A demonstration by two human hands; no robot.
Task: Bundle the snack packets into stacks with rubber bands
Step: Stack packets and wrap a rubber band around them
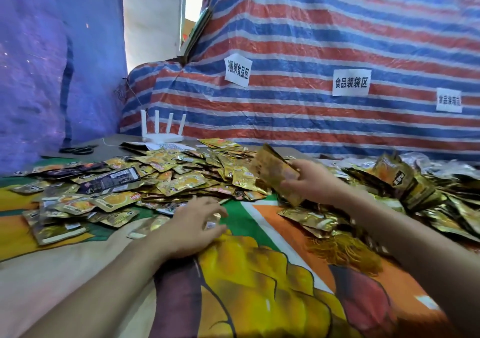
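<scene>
Shiny gold foil snack packets point(181, 171), orange-yellow print, small red and black marks. One black-backed packet point(111, 179), white text. Woven plastic tarpaulin point(311, 26): red, blue, white horizontal stripes. White paper labels point(350, 82), black characters. Plain blue-purple sheet point(39, 65) left. White four-antenna router point(162, 137). Black scissors point(78, 150). Tabletop printed cloth point(259, 272): green, orange, yellow, cream, dark maroon patches.

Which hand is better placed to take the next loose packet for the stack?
Left. The left hand holds no stack and reaches the near edge of the loose packets. The right hand is occupied: its fingers grip the upright stack.
</scene>
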